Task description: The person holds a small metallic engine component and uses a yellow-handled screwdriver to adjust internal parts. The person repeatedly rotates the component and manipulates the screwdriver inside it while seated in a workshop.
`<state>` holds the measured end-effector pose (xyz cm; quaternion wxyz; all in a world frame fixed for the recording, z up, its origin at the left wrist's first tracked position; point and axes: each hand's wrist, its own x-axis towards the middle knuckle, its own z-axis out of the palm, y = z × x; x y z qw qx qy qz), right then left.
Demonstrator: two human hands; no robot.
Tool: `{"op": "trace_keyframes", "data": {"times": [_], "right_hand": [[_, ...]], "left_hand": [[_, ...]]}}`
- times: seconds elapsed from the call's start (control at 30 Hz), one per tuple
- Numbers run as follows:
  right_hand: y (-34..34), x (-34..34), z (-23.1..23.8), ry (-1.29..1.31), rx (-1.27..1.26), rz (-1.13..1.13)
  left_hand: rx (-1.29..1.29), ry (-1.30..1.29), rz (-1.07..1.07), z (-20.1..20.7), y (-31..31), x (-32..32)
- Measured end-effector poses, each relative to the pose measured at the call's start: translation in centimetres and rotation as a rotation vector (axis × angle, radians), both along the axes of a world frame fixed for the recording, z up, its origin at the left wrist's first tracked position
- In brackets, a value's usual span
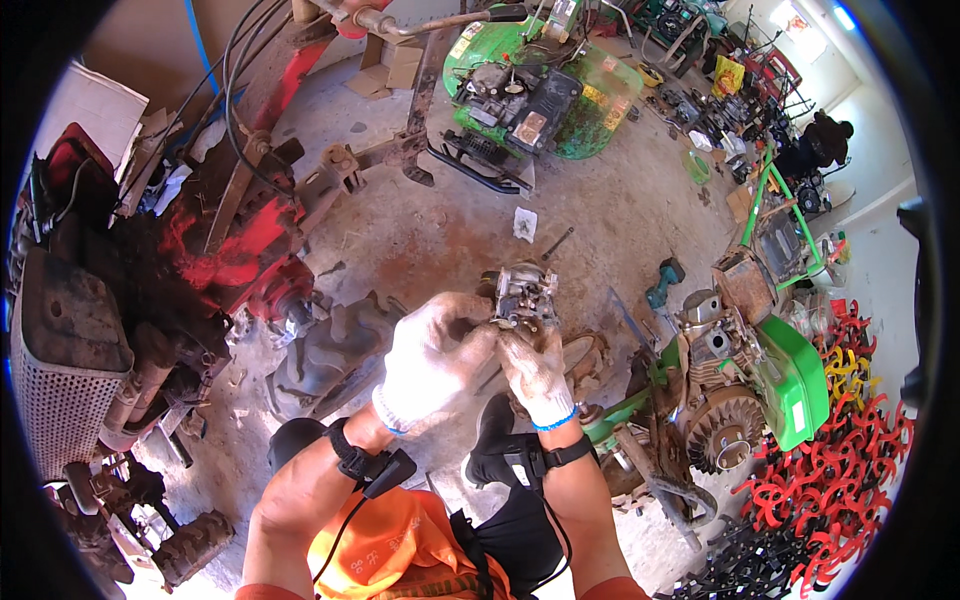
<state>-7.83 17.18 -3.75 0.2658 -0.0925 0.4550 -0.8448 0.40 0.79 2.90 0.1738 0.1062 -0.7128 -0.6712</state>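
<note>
A small, dirty metal carburetor (527,293) is held up in front of me at the middle of the head view. My right hand (535,372), in a soiled white work glove with a blue cuff edge, grips it from below. From the left, my left hand (435,352), in a matching white glove, has its thumb and fingers closed at the carburetor's lower left edge. Whether something small is pinched between them is hidden. Both wrists carry black straps with small devices.
To the right stands an opened engine (715,410) with a green cover (795,385), beside piled red and black curved blades (830,480). A teal cordless drill (663,283) lies on the floor. Red machinery (230,240) fills the left; a green machine (540,85) stands ahead.
</note>
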Motion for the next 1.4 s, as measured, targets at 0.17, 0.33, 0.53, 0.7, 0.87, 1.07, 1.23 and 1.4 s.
{"op": "trace_keyframes", "data": {"times": [0.17, 0.33, 0.53, 0.7, 0.87, 1.07, 1.23, 1.4], "right_hand": [[-0.1, 0.0, 0.7, -0.093, 0.031, -0.026], [-0.8, -0.1, 1.5, -0.001, -0.057, -0.059], [-0.2, 0.1, 1.3, -0.002, 0.016, -0.079], [-0.2, 0.0, 1.0, 0.002, -0.029, -0.057], [-0.6, 0.2, 0.9, 0.068, 0.009, -0.061], [-0.8, 0.3, 1.0, -0.005, 0.008, -0.040], [-1.0, 0.2, 0.7, 0.028, -0.093, 0.007], [-0.9, -0.3, 0.0, -0.125, -0.246, 0.085]], "left_hand": [[0.009, -0.031, -0.036, -0.1, 0.0, -0.2], [-0.129, 0.031, -0.031, -0.1, 0.1, -0.1], [-0.342, 0.117, -0.002, -0.6, 0.0, -0.7], [-0.564, 0.210, 0.052, -0.3, -0.2, -1.0], [-0.694, 0.226, 0.088, 0.1, -0.3, -1.1], [-0.597, 0.147, 0.048, 0.2, -0.7, -1.1], [-0.516, 0.124, 0.037, 0.5, -0.9, -1.1], [-0.425, 0.111, 0.003, 0.7, -1.2, -1.0]]}}
